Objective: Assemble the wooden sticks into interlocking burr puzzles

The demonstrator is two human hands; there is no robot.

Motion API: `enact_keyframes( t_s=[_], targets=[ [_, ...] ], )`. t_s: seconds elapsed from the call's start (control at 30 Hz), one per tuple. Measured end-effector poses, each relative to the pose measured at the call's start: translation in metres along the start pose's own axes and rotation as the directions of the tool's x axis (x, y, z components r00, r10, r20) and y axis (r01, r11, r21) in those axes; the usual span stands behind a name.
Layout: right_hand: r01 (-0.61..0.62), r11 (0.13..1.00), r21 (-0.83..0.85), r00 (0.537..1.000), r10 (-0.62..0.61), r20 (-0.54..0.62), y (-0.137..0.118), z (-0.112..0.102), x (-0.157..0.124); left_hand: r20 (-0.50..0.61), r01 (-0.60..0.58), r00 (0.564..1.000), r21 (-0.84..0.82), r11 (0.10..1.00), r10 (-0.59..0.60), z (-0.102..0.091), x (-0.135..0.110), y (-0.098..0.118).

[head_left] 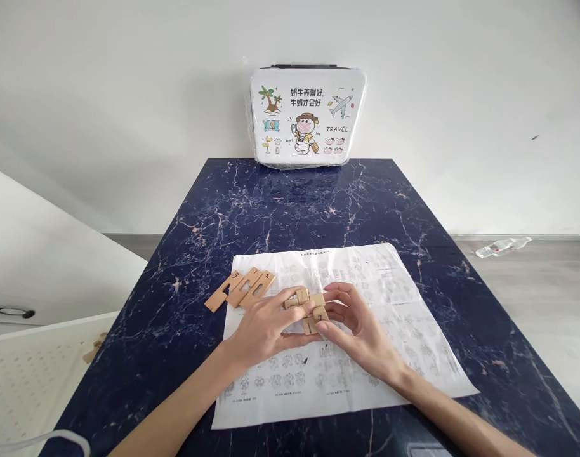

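A wooden block puzzle (305, 307), made of several interlocking pale pieces with dark marks on their ends, sits between my two hands above the printed sheet. My left hand (266, 324) grips it from the left, with fingers over the top and thumb along the near side. From the right, my right hand (354, 320) holds the same puzzle, thumb at its near right corner and fingers behind it. To the left lie three flat notched wooden pieces (256, 289), overlapping and marked 3, 1 and 2. Parts of the puzzle are hidden by my fingers.
The white instruction sheet (280, 406) with small diagrams lies on the blue marbled table (290, 216). A white printed case (309, 117) stands at the far edge against the wall. A white perforated basket (33, 368) is at the lower left, and a clear plastic item (503, 247) lies on the floor.
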State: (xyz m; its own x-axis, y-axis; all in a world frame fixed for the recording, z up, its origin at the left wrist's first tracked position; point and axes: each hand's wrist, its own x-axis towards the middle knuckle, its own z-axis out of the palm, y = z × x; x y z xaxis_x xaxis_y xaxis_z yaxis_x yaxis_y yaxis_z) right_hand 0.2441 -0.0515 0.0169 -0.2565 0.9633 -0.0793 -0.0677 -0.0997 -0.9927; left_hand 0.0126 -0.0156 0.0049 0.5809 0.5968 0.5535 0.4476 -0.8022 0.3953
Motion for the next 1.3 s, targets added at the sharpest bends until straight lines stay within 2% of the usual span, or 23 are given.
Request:
enact_keyframes(
  t_s=[0.2,0.4,0.47,0.57,0.63,0.77,0.9,0.97,1.07,1.17,1.23,1.3],
  targets=[
    [-0.11,0.987,0.121,0.993,0.103,0.062,-0.008,-0.003,0.003,0.029,-0.011,1.0,-0.028,1.0,0.012,-0.004,0.003,0.001],
    [-0.162,0.979,0.12,0.983,0.151,0.101,-0.011,-0.003,0.004,0.014,-0.035,0.999,0.068,0.997,0.034,-0.001,0.004,0.002],
    [-0.166,0.979,0.12,0.981,0.152,0.117,-0.01,-0.002,0.003,0.005,-0.015,1.0,0.019,1.0,0.015,0.002,0.003,0.003],
    [-0.171,0.976,0.133,0.979,0.153,0.134,-0.006,-0.001,0.003,0.012,0.093,0.996,-0.092,0.991,-0.092,0.005,0.002,0.006],
    [-0.175,0.974,0.145,0.979,0.156,0.133,-0.005,-0.002,0.004,0.036,0.143,0.989,-0.103,0.984,-0.14,0.006,0.001,0.007],
    [-0.182,0.972,0.146,0.977,0.162,0.142,-0.005,-0.002,0.005,0.043,0.112,0.993,-0.055,0.992,-0.11,0.007,0.0,0.007],
    [-0.179,0.974,0.139,0.975,0.157,0.157,-0.003,0.001,0.005,0.059,0.12,0.992,-0.08,0.99,-0.116,0.006,0.002,0.01],
    [-0.154,0.977,0.145,0.977,0.128,0.171,-0.001,0.003,0.004,0.069,0.135,0.989,-0.113,0.984,-0.128,0.006,0.003,0.011],
    [-0.052,0.991,0.123,0.982,0.028,0.188,0.002,0.002,0.002,0.047,0.195,0.981,-0.197,0.961,-0.19,0.004,0.004,0.011],
    [0.084,0.993,-0.082,0.986,-0.071,0.149,0.002,-0.002,0.001,0.061,0.227,0.974,-0.307,0.924,-0.219,0.003,0.004,0.009],
    [0.161,0.953,-0.255,0.984,-0.137,0.111,0.002,-0.005,0.002,0.091,0.22,0.975,-0.357,0.908,-0.201,0.002,0.004,0.009],
    [0.202,0.914,-0.352,0.979,-0.181,0.092,0.001,-0.008,0.003,0.113,0.22,0.975,-0.372,0.902,-0.191,0.002,0.005,0.009]
  ],
)
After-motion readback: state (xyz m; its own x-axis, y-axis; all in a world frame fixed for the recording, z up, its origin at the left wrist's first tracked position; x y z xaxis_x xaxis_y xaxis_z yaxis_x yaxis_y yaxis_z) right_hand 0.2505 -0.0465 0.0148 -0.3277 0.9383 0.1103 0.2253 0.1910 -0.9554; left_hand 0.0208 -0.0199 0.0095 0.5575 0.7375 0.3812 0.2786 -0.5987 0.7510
